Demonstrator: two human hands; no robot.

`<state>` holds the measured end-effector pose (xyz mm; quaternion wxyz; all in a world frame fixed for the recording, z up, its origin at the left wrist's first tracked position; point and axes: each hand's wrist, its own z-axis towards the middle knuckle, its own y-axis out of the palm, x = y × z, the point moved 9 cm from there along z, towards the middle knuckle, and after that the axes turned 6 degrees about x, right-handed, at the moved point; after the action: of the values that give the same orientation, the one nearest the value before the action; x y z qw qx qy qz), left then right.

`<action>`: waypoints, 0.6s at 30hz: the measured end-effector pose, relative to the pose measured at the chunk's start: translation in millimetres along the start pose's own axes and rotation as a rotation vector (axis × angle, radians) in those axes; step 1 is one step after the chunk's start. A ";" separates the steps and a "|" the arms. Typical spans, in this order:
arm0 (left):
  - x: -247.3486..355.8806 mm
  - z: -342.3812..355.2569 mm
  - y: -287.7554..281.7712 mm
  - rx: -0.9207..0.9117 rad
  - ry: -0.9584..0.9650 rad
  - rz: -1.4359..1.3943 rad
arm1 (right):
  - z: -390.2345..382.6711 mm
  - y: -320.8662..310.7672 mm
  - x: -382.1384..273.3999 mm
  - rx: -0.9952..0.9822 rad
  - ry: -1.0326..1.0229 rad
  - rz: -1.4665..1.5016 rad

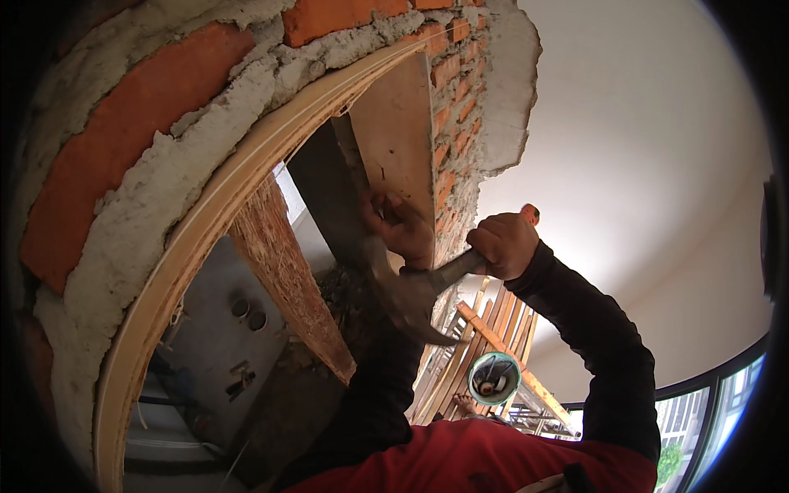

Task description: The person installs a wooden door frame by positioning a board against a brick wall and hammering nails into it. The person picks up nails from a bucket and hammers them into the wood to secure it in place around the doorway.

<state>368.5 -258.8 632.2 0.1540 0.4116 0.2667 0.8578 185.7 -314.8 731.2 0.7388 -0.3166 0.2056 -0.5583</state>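
My right hand [503, 244] is closed around the hammer [411, 292] handle, the head low beside my left hand [401, 226]. The left hand pinches something small, I think a nail, against the board [399, 131] under the brick arch [164, 140]. I would tap lightly first, keep the fingers [374, 215] low, and strike square so nothing bends.
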 end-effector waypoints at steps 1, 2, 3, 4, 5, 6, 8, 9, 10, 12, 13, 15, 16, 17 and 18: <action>2.8 0.0 -0.4 0.035 0.005 0.017 | -5.2 2.7 3.5 -0.014 -0.032 -0.031; -8.9 1.7 -6.1 0.033 0.007 0.015 | -9.1 5.3 5.1 -0.025 -0.062 -0.061; -27.0 7.7 -4.1 -0.104 -0.101 -0.131 | -4.8 11.5 25.3 -0.058 0.185 -0.143; -38.2 5.5 -4.5 -0.175 -0.151 -0.204 | -5.2 14.7 44.4 -0.091 0.432 -0.223; -40.6 6.2 -4.2 -0.240 -0.207 -0.268 | -2.6 14.7 46.3 -0.079 0.408 -0.204; 4.0 8.6 1.1 -0.212 0.095 0.009 | -4.2 12.4 45.4 -0.082 0.410 -0.210; 42.8 0.2 10.5 -0.178 0.398 0.285 | -5.0 11.1 33.3 -0.102 0.395 -0.070; 23.9 3.7 3.6 -0.120 0.107 0.161 | -4.1 6.2 22.1 -0.049 0.247 0.008; 1.4 0.5 -0.8 -0.061 -0.184 0.035 | -5.2 3.5 10.1 -0.031 0.092 0.018; -2.7 -1.6 2.2 -0.029 -0.174 -0.019 | -5.8 5.3 6.6 -0.085 -0.043 -0.055; -4.1 -1.2 0.4 0.002 -0.164 -0.072 | -4.3 16.6 29.4 -0.128 0.213 -0.127; 14.1 8.2 -3.0 -0.067 0.101 0.126 | -3.0 21.9 51.6 -0.153 0.451 -0.183; 23.1 8.7 1.6 -0.102 0.234 0.225 | -3.8 20.5 48.5 -0.156 0.453 -0.184; 32.1 4.6 4.6 -0.134 0.365 0.322 | -4.0 21.0 42.7 -0.146 0.411 -0.136; 19.7 6.8 -0.7 -0.068 0.203 0.283 | -5.0 21.5 37.3 -0.136 0.369 -0.089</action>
<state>361.8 -246.5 647.6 0.0179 0.3508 0.1909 0.9166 208.3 -347.8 714.4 0.6402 -0.2668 0.3605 -0.6237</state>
